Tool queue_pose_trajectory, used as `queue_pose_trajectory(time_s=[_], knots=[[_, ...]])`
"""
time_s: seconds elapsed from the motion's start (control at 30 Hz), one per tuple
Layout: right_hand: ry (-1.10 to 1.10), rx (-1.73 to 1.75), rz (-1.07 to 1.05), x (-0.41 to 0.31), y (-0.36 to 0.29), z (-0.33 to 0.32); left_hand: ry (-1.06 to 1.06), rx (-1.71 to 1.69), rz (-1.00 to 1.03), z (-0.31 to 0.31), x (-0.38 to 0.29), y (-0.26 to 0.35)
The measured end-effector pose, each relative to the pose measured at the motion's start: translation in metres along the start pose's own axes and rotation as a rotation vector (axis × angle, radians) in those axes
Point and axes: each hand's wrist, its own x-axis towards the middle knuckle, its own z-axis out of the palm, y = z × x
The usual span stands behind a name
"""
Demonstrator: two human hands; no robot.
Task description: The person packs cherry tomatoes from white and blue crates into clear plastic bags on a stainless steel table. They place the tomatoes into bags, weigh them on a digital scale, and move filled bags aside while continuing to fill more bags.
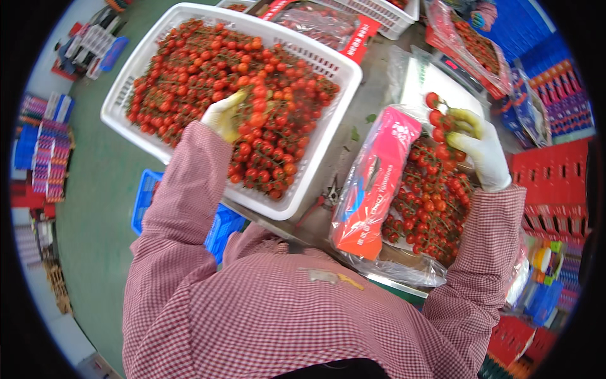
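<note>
My left hand (226, 115), in a stained white glove, is closed around part of a bunch of cherry tomatoes (258, 102) over a white plastic crate (352, 90) heaped with tomatoes on the vine. In my gloved right hand (473, 142) hangs a small truss of cherry tomatoes (439, 123). It is over a plastic-lined printed carton (378, 189) that holds more vine tomatoes (426, 203). Between crate and carton lies a pair of red-handled pruning shears (326, 198) on the metal table (352, 156).
A scale (459, 71) with white sheets and plastic film stands beyond the carton. Another tomato carton (478, 47) is at the upper right, near a co-worker's gloved hand (478, 20). A film-covered carton (322, 23) and a second white crate (378, 16) adjoin the big crate. Blue crates (144, 199) stand below left.
</note>
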Motion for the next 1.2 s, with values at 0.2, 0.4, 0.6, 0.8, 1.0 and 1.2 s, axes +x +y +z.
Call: queue_pose_trajectory(time_s=[0.2,0.4,0.6,0.8,1.0,1.2], knots=[[-0.209,-0.097,-0.071,0.124,0.049,0.155,0.070,-0.182,0.184,0.020,-0.020,-0.010],[-0.077,-0.788,0.074,0.188,0.099,0.256,0.211,-0.205,0.248,-0.004,-0.083,-0.006],[-0.342,-1.132,0.155,0.166,0.111,0.296,0.126,-0.282,0.384,-0.037,-0.139,0.009],[-0.303,-1.217,0.112,0.148,0.083,0.297,0.191,-0.241,0.377,-0.048,-0.154,0.016],[-0.621,-1.297,0.039,0.110,0.074,0.330,0.109,-0.370,0.241,-0.040,-0.131,0.010],[-0.516,-0.989,-0.031,0.109,0.078,0.313,0.103,-0.382,0.174,-0.020,-0.109,0.000]])
